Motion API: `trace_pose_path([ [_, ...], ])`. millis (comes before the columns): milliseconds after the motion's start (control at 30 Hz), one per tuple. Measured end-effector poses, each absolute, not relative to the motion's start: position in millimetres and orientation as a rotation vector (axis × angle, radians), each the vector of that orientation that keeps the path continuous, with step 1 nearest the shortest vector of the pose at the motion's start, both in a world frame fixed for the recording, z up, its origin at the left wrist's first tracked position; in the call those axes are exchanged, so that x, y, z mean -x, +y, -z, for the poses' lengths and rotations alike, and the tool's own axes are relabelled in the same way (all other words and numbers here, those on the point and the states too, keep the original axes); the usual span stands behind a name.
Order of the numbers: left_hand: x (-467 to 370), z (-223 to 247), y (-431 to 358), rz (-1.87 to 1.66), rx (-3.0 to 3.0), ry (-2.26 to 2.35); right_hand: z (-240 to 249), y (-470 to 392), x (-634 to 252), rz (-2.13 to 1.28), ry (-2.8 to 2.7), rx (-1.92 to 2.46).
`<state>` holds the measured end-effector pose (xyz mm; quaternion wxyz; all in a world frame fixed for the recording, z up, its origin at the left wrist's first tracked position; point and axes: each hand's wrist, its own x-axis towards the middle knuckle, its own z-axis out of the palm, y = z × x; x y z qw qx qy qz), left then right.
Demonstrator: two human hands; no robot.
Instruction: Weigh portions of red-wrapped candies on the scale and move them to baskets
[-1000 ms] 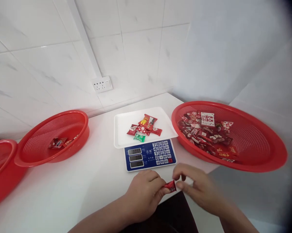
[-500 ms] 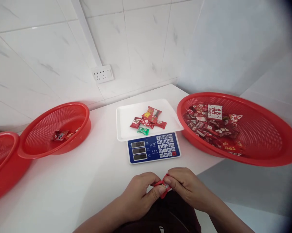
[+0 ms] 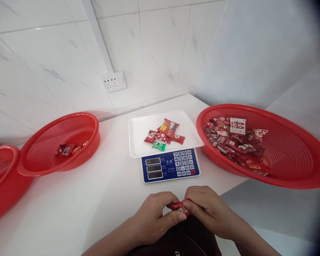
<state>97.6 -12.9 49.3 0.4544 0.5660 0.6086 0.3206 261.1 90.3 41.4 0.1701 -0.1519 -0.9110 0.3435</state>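
Observation:
Between my two hands, just in front of the table's near edge, is a small red candy packet (image 3: 181, 207). My left hand (image 3: 158, 215) pinches its left end between thumb and fingers. On its other end, my right hand (image 3: 206, 209) presses with thumb and bent fingers, covering part of the wrapper. Beyond the hands stands a blue-and-white digital scale (image 3: 170, 165) with lit-grey displays. Its white tray (image 3: 138, 142) carries several red packets (image 3: 168, 128) and one green packet (image 3: 159, 146) in a loose pile.
A large red basket (image 3: 290, 145) with many wrapped candies (image 3: 229, 138) stands at the right, overhanging the table edge. Another red basket (image 3: 42, 142) at the left holds a few packets (image 3: 66, 149). A third red basket (image 3: 5, 188) is cut off by the frame. A wall socket (image 3: 114, 81) sits behind.
The candy packet has turned in my fingers, and my left thumb has shifted a little along it. The view has moved slightly; the scale and baskets look unchanged.

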Motion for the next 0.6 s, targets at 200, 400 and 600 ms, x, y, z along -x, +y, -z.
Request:
trace_pose_path([
  [200,-82,-54,-12,-0.892,-1.420,1.583,-61,135,-296,-0.496,-2.195,1.162],
  [400,-53,-53,-6,-0.886,-1.564,1.846,-57,186,-330,-0.168,-1.981,1.788],
  [600,-33,-67,64,-0.692,-2.152,1.842,-40,190,-319,-0.227,-2.152,1.571],
])
